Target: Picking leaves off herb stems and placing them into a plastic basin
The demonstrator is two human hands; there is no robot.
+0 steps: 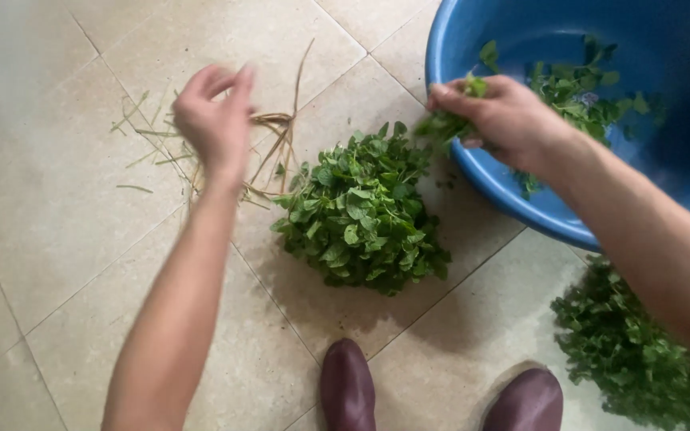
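Tiled floor [65,207]: leafy green bunch [365,211] at centre, dry stalks [269,148] far left under the left hand [217,120], right hand [505,116] gripping green sprigs [449,124] over blue basin [513,203] rim, second leaf pile [632,351] near right.

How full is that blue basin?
Mostly empty: the blue basin holds only a few green leaves, with bare blue bottom showing around them.

The basin [473,172] is smooth blue plastic with a slight sheen. The floor [57,207] is matt beige stone-look tile. Dry straw stalks [277,128] look brittle; the shoes [347,391] are glossy maroon rubber.
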